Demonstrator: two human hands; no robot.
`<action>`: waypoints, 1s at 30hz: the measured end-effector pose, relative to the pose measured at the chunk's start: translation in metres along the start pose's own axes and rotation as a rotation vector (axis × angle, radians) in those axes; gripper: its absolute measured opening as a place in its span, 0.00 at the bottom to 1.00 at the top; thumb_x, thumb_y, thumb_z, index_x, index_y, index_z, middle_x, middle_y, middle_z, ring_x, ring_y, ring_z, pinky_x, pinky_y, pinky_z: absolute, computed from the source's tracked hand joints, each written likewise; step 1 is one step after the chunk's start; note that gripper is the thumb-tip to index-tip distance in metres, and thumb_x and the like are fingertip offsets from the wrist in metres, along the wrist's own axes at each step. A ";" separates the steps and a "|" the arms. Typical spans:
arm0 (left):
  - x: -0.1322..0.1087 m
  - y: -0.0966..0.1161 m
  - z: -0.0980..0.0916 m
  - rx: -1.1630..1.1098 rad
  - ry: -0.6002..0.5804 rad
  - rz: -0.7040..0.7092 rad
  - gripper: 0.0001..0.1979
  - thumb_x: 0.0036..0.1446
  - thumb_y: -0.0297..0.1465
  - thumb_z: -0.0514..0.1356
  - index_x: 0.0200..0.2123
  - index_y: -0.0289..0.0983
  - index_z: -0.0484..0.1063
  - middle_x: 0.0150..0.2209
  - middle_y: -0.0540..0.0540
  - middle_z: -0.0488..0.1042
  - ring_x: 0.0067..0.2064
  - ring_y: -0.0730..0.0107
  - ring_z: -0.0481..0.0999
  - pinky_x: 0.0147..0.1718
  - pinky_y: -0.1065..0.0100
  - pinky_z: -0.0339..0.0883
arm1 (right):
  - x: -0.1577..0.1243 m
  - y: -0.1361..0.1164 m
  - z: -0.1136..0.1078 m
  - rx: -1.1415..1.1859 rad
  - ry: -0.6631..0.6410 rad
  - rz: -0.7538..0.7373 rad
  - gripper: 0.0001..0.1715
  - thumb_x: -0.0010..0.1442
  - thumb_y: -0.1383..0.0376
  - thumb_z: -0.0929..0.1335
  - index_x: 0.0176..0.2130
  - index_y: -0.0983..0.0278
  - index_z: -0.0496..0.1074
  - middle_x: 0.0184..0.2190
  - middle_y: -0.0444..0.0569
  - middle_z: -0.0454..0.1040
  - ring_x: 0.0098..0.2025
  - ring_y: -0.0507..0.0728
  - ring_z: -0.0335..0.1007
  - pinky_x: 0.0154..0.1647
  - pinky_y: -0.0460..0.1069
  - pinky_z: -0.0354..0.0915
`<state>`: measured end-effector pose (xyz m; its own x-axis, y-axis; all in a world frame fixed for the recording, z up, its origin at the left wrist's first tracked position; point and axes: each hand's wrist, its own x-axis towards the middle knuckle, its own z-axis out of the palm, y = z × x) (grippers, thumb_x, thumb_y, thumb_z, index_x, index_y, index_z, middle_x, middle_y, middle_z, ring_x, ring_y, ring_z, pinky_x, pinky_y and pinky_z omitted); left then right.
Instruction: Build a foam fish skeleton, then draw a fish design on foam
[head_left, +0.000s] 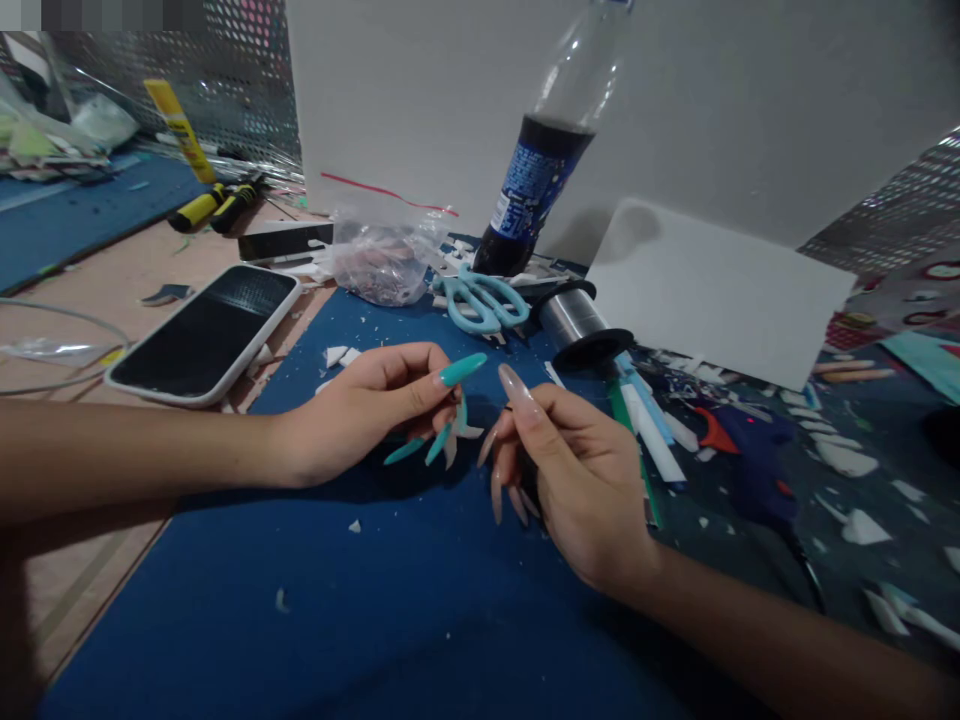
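Note:
My left hand (pixel 367 410) hovers over the blue cutting mat (pixel 360 600), fingers curled with long teal nails. It pinches a small white piece (pixel 469 432) between thumb and fingertips. My right hand (pixel 577 480) sits right beside it, fingers curled inward with long pale nails, its fingertips almost meeting the left hand's. What the right hand holds, if anything, is hidden behind its fingers. White scraps (pixel 335 355) lie scattered on the mat around both hands.
A phone (pixel 206 335) lies left on the wooden table. Behind the hands are teal scissors (pixel 480 300), a wire spool (pixel 581 325), a cola bottle (pixel 540 170), a plastic bag (pixel 379 260) and white board (pixel 712 290). A glue gun (pixel 757 460) lies right.

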<state>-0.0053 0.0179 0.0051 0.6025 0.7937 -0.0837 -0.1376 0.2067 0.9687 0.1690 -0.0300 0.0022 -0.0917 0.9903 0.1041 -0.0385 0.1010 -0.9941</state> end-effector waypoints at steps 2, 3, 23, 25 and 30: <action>-0.002 0.001 0.001 0.158 0.091 0.073 0.13 0.63 0.32 0.55 0.26 0.36 0.60 0.21 0.55 0.62 0.21 0.81 0.58 0.19 0.78 0.52 | 0.002 0.001 0.000 0.010 -0.002 0.010 0.18 0.63 0.56 0.66 0.25 0.63 0.70 0.14 0.40 0.68 0.14 0.45 0.61 0.13 0.40 0.57; -0.003 0.001 0.002 0.233 0.122 0.102 0.13 0.63 0.32 0.54 0.25 0.36 0.60 0.21 0.55 0.61 0.22 0.80 0.57 0.20 0.77 0.53 | 0.002 0.001 0.000 0.009 -0.007 0.014 0.18 0.63 0.56 0.66 0.25 0.63 0.70 0.14 0.40 0.68 0.14 0.45 0.61 0.13 0.40 0.58; -0.007 -0.007 0.010 -0.005 0.085 -0.042 0.14 0.62 0.33 0.55 0.25 0.34 0.64 0.21 0.54 0.63 0.22 0.81 0.60 0.22 0.77 0.56 | -0.005 -0.003 0.002 -0.133 0.045 -0.078 0.16 0.64 0.57 0.65 0.27 0.61 0.70 0.14 0.40 0.68 0.12 0.48 0.62 0.12 0.43 0.57; -0.007 -0.007 0.010 -0.024 0.077 -0.045 0.14 0.62 0.33 0.55 0.25 0.34 0.64 0.20 0.54 0.64 0.22 0.81 0.60 0.22 0.77 0.55 | -0.005 -0.002 0.002 -0.146 0.050 -0.077 0.16 0.64 0.57 0.65 0.27 0.61 0.69 0.14 0.40 0.67 0.12 0.47 0.62 0.12 0.43 0.58; -0.006 -0.007 0.010 -0.062 0.048 -0.040 0.14 0.62 0.31 0.55 0.24 0.33 0.64 0.20 0.54 0.64 0.21 0.82 0.61 0.21 0.79 0.56 | -0.003 -0.001 0.002 -0.173 0.038 -0.082 0.16 0.65 0.58 0.65 0.27 0.61 0.69 0.14 0.39 0.67 0.13 0.46 0.62 0.12 0.42 0.59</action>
<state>-0.0001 0.0062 0.0015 0.5707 0.8101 -0.1344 -0.1633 0.2724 0.9482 0.1676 -0.0333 0.0025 -0.0579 0.9806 0.1872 0.1281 0.1933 -0.9727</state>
